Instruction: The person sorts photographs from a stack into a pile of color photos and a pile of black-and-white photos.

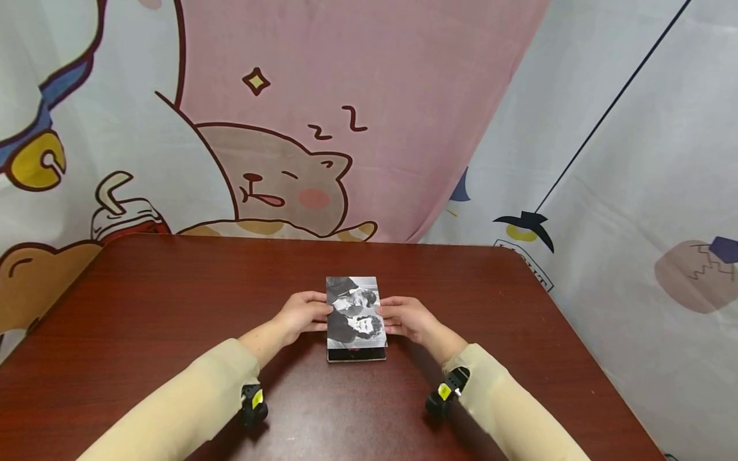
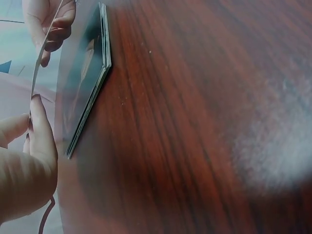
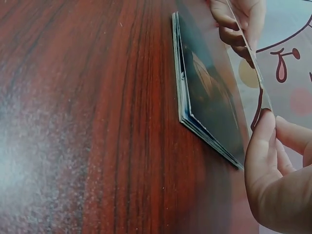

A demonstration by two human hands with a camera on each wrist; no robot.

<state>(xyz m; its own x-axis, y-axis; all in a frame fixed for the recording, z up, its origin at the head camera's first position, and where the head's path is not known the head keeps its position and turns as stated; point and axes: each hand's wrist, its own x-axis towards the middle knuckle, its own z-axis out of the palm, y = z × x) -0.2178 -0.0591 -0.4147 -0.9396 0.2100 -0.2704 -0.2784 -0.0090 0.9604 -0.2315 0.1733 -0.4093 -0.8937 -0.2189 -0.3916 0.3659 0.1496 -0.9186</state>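
A black-and-white photo card (image 1: 353, 314) showing two figures is held by its two short sides' neighbouring long edges. My left hand (image 1: 302, 314) pinches the left edge between thumb and fingers, and my right hand (image 1: 408, 317) pinches the right edge. Both wrist views show the card edge-on, raised above a thin stack of cards (image 3: 209, 92) that lies on the table. The top card of that stack is dark with a brownish shape. From the head, only the stack's near end (image 1: 356, 355) shows below the held card.
The reddish-brown wooden table (image 1: 190, 301) reaches around both arms. A printed cloth (image 1: 415, 96) with cartoon animals hangs behind its far edge and along the right side. Each wrist carries a small black camera (image 1: 254, 403) on a strap.
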